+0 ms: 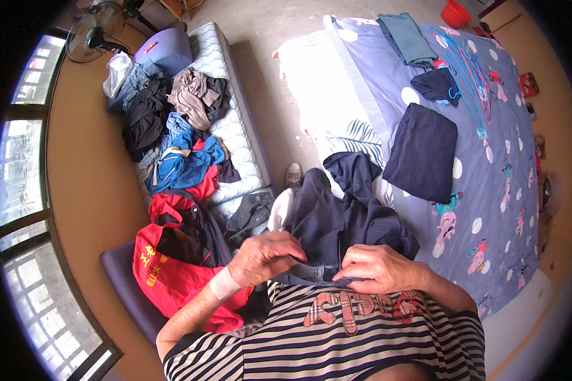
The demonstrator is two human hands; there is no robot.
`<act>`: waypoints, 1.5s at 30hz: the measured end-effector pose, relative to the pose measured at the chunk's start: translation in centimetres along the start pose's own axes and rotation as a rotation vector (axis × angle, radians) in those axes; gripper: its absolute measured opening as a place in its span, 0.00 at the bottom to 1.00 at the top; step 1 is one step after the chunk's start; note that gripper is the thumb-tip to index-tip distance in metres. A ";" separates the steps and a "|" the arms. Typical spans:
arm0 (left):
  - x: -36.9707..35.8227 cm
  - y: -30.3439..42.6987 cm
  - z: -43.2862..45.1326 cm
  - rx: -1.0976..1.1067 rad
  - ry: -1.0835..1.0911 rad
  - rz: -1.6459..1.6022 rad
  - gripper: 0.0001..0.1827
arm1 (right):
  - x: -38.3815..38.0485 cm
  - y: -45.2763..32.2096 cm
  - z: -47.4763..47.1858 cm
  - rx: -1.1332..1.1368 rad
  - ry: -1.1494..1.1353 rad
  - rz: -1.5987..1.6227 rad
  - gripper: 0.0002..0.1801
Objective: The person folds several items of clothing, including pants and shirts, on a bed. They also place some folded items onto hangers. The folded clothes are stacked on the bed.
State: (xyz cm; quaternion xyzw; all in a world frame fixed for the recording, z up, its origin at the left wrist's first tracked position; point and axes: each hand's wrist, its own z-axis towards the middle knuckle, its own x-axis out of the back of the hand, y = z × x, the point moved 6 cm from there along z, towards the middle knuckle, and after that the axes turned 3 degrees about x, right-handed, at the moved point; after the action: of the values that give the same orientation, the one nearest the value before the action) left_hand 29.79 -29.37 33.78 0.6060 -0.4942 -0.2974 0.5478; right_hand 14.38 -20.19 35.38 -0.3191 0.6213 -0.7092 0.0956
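A pair of dark navy trousers (314,216) hangs down in front of my striped shirt, its waistband close to my body. My left hand (266,255) pinches the waistband at its left part, with a white pocket lining (281,209) showing just beyond. On the other side of the opening, my right hand (379,269) grips the waistband with bent fingers. One trouser leg (352,171) trails over the edge of the bed. A folded dark navy garment (424,152) lies on the bed, ahead and to the right of my hands.
At left, a sofa bed (245,143) carries heaped clothes, including a blue garment (186,159) and a red apron-like cloth (171,276) bearing writing. On the patterned bedspread (495,190) lie folded grey-green trousers (407,40), a small dark garment (436,85) and several hangers (476,90). A fan (95,38) stands far left.
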 end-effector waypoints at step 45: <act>3.4 -1.9 3.2 -0.068 0.548 -0.596 0.15 | -3.8 -1.2 4.6 0.240 -0.262 -0.010 0.14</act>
State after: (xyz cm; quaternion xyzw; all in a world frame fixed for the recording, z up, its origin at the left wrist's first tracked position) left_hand 28.58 -33.91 31.83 0.7611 -0.1226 -0.2868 0.5688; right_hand 20.31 -21.64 35.38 -0.3981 0.5128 -0.7312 0.2096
